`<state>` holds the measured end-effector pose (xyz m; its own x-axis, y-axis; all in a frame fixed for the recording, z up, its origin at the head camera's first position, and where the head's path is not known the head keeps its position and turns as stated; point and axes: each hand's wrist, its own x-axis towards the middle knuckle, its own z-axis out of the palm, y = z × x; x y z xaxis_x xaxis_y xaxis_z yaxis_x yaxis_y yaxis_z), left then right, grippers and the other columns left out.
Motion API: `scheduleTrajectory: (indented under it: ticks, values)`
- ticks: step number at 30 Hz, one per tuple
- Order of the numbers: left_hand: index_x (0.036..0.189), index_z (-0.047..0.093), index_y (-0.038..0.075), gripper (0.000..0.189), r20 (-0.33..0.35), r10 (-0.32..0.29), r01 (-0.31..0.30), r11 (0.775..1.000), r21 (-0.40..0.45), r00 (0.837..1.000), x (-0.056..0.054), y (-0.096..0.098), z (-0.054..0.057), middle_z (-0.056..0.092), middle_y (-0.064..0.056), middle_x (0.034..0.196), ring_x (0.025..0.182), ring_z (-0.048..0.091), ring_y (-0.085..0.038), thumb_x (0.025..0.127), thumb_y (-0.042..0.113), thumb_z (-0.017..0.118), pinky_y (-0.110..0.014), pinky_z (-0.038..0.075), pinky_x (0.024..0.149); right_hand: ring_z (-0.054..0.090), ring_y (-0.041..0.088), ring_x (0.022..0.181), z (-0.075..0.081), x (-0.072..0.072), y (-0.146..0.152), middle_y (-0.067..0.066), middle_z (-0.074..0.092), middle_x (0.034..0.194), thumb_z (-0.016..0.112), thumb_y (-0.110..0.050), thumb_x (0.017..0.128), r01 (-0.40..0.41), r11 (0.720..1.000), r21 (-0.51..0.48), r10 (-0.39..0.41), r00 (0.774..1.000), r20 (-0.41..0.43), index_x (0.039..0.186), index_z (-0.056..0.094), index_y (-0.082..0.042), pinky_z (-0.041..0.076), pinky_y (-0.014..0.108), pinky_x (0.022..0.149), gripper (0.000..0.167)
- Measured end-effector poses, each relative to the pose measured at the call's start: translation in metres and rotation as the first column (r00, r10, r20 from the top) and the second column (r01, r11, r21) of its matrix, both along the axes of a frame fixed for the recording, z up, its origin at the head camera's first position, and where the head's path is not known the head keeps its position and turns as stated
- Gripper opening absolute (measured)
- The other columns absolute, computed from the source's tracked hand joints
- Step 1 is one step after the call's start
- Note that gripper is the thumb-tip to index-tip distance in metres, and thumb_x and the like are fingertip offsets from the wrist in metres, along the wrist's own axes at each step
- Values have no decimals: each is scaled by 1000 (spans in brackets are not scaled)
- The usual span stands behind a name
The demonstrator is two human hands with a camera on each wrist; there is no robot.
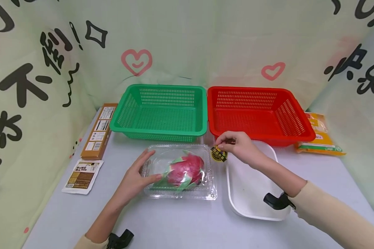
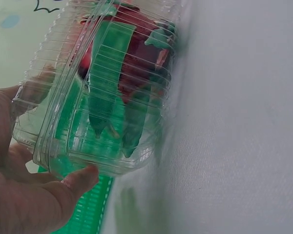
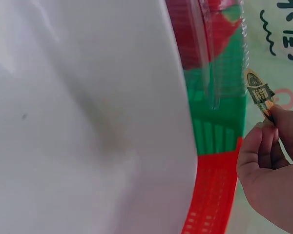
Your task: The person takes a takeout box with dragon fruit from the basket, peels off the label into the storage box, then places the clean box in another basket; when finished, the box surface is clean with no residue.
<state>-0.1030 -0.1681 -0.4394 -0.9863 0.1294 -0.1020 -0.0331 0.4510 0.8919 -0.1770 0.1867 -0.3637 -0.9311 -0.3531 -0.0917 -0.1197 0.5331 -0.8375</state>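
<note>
A clear plastic clamshell box [image 1: 162, 157] lies closed on the table with a red-and-green dragon fruit [image 1: 188, 169] inside. My left hand [image 1: 137, 174] holds the box's left end, thumb on the near side and fingers toward the far side; the left wrist view shows the thumb [image 2: 82, 180] against the ribbed plastic. Just past the box's right edge, my right hand [image 1: 238, 147] pinches a round black-and-gold sticker [image 1: 219, 154] between thumb and fingertips. In the right wrist view the sticker [image 3: 259, 92] stands up from the fingertips, apart from the box.
Behind the box stand a green basket [image 1: 159, 135] and a red basket [image 1: 261, 133]. A white tray [image 1: 255, 193] lies under my right forearm. On the left are a brown carton [image 1: 99, 133] and a white-and-brown packet [image 1: 82, 176]; a yellow package [image 1: 321, 138] is at right.
</note>
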Motion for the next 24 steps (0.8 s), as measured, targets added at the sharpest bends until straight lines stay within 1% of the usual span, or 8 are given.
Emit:
scheduleTrajectory:
  ticks: [6,9,12,14,17,20,24]
  values:
    - [151,37,36,87,4,-2,2,1000,5,1000,0,1,0,13,0,168,156,9,-33,78,45,82,-68,17,119,60,27,99,-2,5,26,13,68,109,63,-13,96,40,997,66,-40,999,8,106,70,-8,58,28,81,13]
    - [151,37,35,86,8,-3,2,1000,7,1000,1,1,1,13,0,168,156,9,-33,79,44,82,-67,16,119,59,24,96,-8,8,37,10,68,103,65,-15,95,43,989,141,-45,999,5,103,71,-11,57,29,78,11]
    - [151,37,35,85,9,-1,1,1000,2,1000,1,1,1,13,0,168,156,9,-33,79,43,82,-68,16,119,58,21,88,-16,8,45,5,68,93,67,-11,92,-2,978,207,5,1000,-13,96,72,-12,56,28,75,6]
    - [151,37,35,85,10,0,0,1000,2,1000,1,0,1,13,0,168,156,9,-33,79,42,82,-68,16,119,58,19,81,-19,8,50,4,68,86,67,-6,90,-49,971,232,54,998,-17,91,72,-11,55,26,71,7]
    - [151,37,35,85,9,0,0,1000,6,1000,1,1,2,13,0,168,156,9,-33,80,41,82,-68,17,119,56,18,76,-22,8,55,3,67,81,66,-1,88,-117,960,254,122,993,-5,87,70,-10,53,25,67,10]
    - [151,37,34,85,13,-1,1,1000,19,1000,1,1,2,13,-1,168,156,8,-33,80,40,82,-68,16,119,54,16,74,-26,7,60,2,66,78,66,0,87,-160,946,281,161,987,19,85,69,-9,51,24,64,10]
    - [151,37,34,85,14,-5,5,1000,25,1000,1,2,2,13,-1,168,156,8,-33,80,40,82,-68,15,119,53,14,71,-36,7,65,0,64,73,65,2,85,-197,928,316,193,980,45,81,69,-8,48,23,62,12]
